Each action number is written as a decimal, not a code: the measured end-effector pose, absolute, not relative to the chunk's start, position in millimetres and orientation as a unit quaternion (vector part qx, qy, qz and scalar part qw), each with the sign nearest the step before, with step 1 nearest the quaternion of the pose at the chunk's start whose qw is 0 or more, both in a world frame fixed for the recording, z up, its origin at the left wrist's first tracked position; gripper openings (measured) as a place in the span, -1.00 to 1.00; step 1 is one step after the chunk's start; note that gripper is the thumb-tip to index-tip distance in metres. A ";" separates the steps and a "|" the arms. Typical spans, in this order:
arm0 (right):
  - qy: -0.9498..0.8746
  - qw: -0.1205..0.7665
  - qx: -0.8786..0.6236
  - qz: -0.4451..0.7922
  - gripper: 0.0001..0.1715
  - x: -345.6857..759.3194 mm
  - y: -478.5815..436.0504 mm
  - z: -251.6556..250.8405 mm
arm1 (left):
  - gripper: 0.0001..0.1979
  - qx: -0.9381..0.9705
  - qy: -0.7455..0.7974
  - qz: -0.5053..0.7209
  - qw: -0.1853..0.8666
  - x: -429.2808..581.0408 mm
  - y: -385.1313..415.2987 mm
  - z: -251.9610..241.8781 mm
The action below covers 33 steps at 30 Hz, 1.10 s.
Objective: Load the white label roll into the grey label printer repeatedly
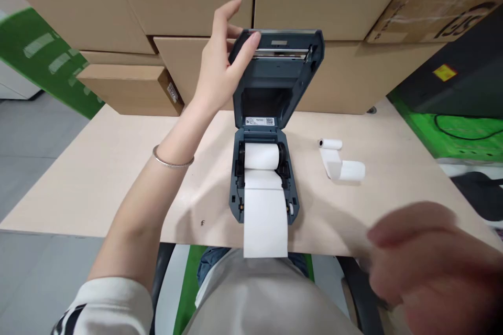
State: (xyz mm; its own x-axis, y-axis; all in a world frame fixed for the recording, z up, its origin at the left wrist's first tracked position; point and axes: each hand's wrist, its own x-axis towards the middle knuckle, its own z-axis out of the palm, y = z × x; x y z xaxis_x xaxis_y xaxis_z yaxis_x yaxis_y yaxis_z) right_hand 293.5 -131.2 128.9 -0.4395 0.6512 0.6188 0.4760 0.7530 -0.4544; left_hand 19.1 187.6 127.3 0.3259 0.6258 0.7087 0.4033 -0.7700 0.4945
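A dark grey label printer [234, 203] stands on the table with its lid [271, 76] raised. My left hand [222, 57] grips the lid's upper left corner, thumb on the inner face and fingers behind. Inside the body sits a roll of white label paper [262, 157], between black holders. Its loose strip [265, 225] runs forward over the printer's front and hangs past the table edge. At the lower right my right hand [428, 256] is raised close to the camera, away from the printer. Motion blur smears its fingers, which look bent.
Right of the printer lies a small paper roll [330, 144] with a curled loose end [352, 170]. Stacked cardboard boxes [314, 0] line the table's back, and a flat carton [126, 89] stands at the left. The wooden tabletop [94, 167] ends just before my body.
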 end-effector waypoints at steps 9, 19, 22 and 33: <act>-0.874 0.235 -0.417 0.078 -0.67 269.9 7.3 68.3 | 0.05 0.703 0.405 0.447 0.377 -12.2 96.2 36.1; -0.885 0.032 -0.462 0.038 -0.57 223.7 49.7 46.4 | 0.16 0.624 0.411 0.376 0.548 -0.5 45.2 -28.2; -0.888 0.035 -0.457 0.038 -0.60 223.2 53.6 46.7 | 0.15 0.620 0.426 0.380 0.538 1.4 45.5 -22.8; -0.822 0.272 -0.500 0.005 -0.23 282.0 15.3 104.4 | 0.12 0.606 0.439 0.395 0.532 7.4 39.7 -21.7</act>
State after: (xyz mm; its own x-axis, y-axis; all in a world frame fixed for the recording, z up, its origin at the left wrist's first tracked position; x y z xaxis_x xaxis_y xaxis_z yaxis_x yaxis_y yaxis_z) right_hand 282.0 15.3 104.4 -0.3506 0.8250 0.4431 0.8200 0.4991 -0.2804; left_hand 7.4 39.7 -21.7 0.3021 0.9532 0.0124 0.1111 -0.0481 0.9927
